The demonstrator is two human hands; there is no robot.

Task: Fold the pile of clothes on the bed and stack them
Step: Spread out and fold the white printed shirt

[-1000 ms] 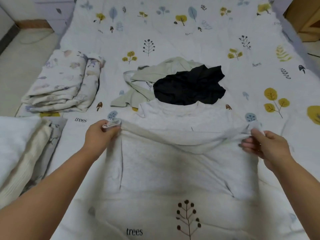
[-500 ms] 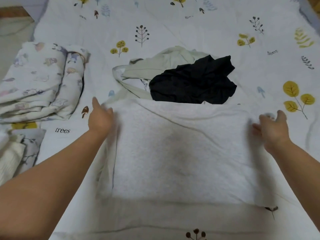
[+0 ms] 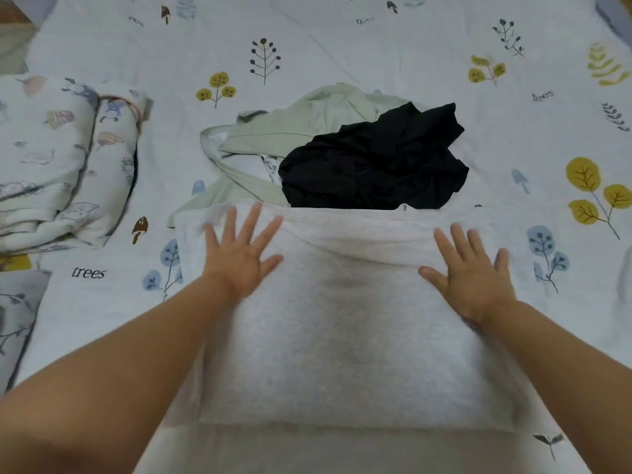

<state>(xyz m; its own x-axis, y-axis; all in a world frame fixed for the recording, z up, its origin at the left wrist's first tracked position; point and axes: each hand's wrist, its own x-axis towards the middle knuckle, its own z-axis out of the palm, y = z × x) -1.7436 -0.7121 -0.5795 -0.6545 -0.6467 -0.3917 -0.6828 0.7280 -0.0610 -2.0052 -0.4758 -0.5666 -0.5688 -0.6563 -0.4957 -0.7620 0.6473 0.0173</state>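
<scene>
Hands are lying flat on a folded light grey garment [image 3: 342, 336] in the middle of the bed [image 3: 376, 56]. The left hand [image 3: 241, 258] is pressing down near the top left corner of the garment, with its fingers spread wide and straight, so its grip is released and it is holding nothing. The right hand [image 3: 473, 271] is doing the same near the top right corner, fingers spread and straight, grip released too. Both bare arms are reaching in from the bottom of the view.

Just behind the grey garment, a crumpled black garment [image 3: 376, 165] is sitting on top of a pale green garment [image 3: 290, 131]. The black one is touching the far edge of the grey one. These two are not folded.

Off to the left, well apart from the hands, a folded printed blanket [image 3: 65, 159] is lying on the bed. The bed cover is showing little trees, leaves, mushrooms and the word "trees". Some more printed cloth [image 3: 17, 319] is peeking in at the lower left edge, and it is too cut off to tell what it is.
</scene>
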